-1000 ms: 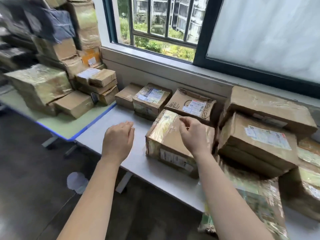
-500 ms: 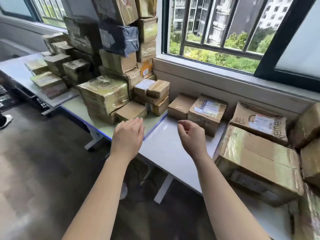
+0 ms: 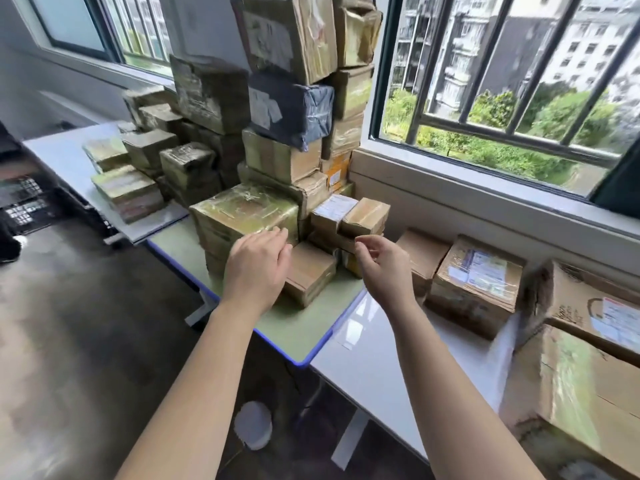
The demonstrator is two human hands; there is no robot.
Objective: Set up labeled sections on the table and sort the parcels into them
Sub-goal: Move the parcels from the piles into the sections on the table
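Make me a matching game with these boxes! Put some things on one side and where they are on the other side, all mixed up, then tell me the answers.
Things
1. dark wrapped parcel
2. small plain box
3. box with a printed label
4. right hand

Places
a. on the white table
b. high up in the tall stack
c. in the air, holding nothing
d. at the front of the green table

Pairs: 1-b, 2-d, 3-a, 4-c

daylit barred window (image 3: 482, 98), pale sill (image 3: 467, 199), dark glossy floor (image 3: 69, 341).
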